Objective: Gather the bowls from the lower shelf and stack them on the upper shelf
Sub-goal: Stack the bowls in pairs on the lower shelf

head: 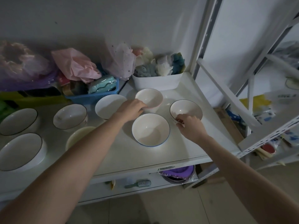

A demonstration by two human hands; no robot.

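L hand [131, 109] fingers curled on near rim of pink-rimmed bowl [149, 97]; R hand [190, 126] pinches rim of dark-rimmed bowl [186, 109]. Blue-rimmed bowl [150, 130] sits btwn them on white shelf [186, 147]. White bin [157, 82] & blue basket [97, 94] crowd behind.

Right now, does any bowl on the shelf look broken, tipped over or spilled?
Nothing stands out. The bowls stand upright and empty, none stacked. The left hand touches the pink-rimmed bowl; the right hand grips the dark-rimmed bowl.
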